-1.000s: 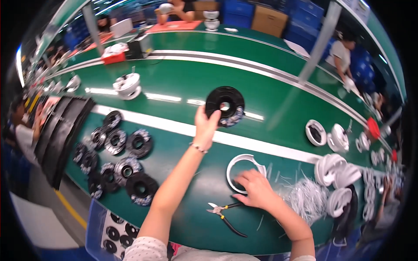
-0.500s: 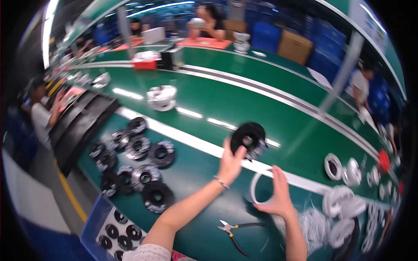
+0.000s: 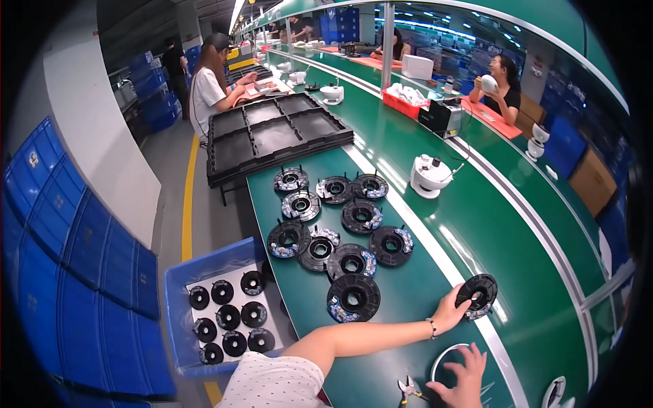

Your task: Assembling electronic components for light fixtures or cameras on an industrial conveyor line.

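Note:
My left hand (image 3: 449,314) grips a round black plastic disc (image 3: 477,294) by its near edge, above the white strip along the bench. The disc has a central hole and a small circuit board on its lower side. Lower down, my right hand (image 3: 465,378) is curved around a thin white ring (image 3: 435,364), thumb and fingers at its rim. Yellow-and-black cutting pliers (image 3: 411,390) lie on the green bench beside that hand. Several similar black discs (image 3: 354,298) with circuit boards sit in a cluster left of my left hand.
A blue crate (image 3: 178,319) with several black discs stands left of the bench. Black trays (image 3: 279,129) are stacked beyond the cluster. A white housing (image 3: 430,175) sits on the green conveyor (image 3: 469,228). One person (image 3: 212,95) works past the trays, another (image 3: 502,88) across the line.
The view has swung left, bringing the blue crates and trays into fuller sight. My left hand still holds the black disc, my right hand the white ring.

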### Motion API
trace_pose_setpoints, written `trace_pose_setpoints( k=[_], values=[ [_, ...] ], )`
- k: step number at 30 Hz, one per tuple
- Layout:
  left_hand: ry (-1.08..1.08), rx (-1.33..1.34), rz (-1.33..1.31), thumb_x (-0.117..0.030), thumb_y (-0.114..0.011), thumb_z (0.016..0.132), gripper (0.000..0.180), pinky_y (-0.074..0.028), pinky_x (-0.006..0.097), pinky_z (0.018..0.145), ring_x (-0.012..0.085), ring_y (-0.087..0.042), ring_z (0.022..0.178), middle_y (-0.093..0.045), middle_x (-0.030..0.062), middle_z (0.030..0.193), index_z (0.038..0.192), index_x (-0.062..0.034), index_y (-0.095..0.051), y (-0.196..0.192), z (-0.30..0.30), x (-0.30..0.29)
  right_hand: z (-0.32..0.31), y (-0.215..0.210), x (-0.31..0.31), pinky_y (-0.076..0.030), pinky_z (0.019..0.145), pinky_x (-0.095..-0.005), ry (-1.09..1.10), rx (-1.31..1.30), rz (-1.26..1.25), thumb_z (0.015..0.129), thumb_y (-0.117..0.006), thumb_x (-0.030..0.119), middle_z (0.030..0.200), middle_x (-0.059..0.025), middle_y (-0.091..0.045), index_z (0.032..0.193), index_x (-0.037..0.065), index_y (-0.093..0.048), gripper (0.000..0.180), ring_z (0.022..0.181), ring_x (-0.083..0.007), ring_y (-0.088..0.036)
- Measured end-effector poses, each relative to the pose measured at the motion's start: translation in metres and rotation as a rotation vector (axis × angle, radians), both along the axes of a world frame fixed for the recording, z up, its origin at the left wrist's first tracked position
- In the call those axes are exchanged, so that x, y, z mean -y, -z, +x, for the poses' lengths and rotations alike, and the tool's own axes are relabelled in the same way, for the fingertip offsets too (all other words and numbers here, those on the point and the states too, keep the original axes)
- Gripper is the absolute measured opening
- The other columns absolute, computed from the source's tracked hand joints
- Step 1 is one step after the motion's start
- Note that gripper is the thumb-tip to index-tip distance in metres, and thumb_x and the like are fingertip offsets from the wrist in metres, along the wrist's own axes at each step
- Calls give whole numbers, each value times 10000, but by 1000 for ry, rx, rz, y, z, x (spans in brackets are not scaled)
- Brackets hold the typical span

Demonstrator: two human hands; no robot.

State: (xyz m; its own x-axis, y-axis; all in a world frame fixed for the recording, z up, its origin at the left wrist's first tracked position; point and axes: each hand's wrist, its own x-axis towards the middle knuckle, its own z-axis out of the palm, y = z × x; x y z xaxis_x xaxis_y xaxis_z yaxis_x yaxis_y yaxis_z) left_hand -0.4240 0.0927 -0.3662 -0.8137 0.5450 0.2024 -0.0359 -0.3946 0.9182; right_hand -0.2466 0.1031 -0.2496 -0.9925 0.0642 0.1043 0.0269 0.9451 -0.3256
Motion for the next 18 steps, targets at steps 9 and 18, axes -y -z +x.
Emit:
trace_pose_setpoints(
  k=[9, 18],
  values=[
    [-12, -2, -26, -18, -512, 802, 407, -409, 266, 843, 141, -506, 969, -522, 95, 1067, 1181, 28, -372, -2, 0, 1, 12, -14, 8, -168, 986, -520, 207, 115, 142, 560, -726, 312, 1279, -228, -306, 1054, 20, -499, 617, 1211, -393, -235],
    [6, 75, 30, 22, -504, 752, 364, -439, 249, 786, 117, -531, 896, -560, 91, 1005, 1110, 52, -447, -7, 0, 3, 3, 16, -16, -198, 990, -486, 347, 115, -23, 550, -741, 409, 1287, -267, -283, 1255, -18, -292, 939, 1189, -436, -246]
  ],
)
